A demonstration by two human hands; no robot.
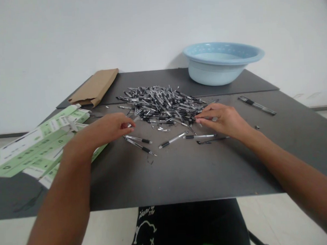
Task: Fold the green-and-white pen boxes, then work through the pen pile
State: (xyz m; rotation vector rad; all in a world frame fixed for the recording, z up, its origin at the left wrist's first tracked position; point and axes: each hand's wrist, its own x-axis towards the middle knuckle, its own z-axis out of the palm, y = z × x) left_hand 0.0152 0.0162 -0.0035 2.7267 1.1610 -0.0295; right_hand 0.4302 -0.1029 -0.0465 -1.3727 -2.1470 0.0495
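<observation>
A big heap of black-and-clear pens (162, 102) lies in the middle of the dark grey table (182, 172). My left hand (113, 126) reaches to the heap's left edge, fingers curled and pinched on a small silvery piece that I cannot name. My right hand (223, 119) rests at the heap's right edge, its fingertips pinched on a pen in the heap. Several loose pens (138, 142) lie on the table between my hands, with small pen tips (163, 129) scattered near them.
A light blue basin (223, 62) stands at the back right. A brown paper envelope (95, 87) lies at the back left. Flat green-and-white cartons (37, 146) are stacked on the left edge. A single pen (256, 105) lies to the right.
</observation>
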